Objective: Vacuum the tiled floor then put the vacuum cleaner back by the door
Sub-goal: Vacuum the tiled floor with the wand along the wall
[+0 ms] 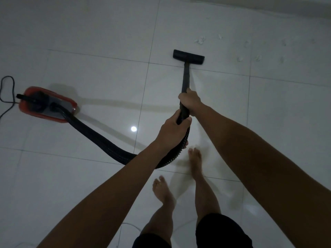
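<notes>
Hands, left [172, 129] and right [190, 102], gripping black wand [185, 81], no readable writing.

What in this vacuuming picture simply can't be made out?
All in the head view:
- Door: outside the frame.
- Power cord: runs off the left edge; no plug visible.
- Hose: part hidden behind the left forearm.
- Scraps ahead of the floor head: too small and dim to identify.
- Left hand fingers: mostly hidden behind the hose.
</notes>
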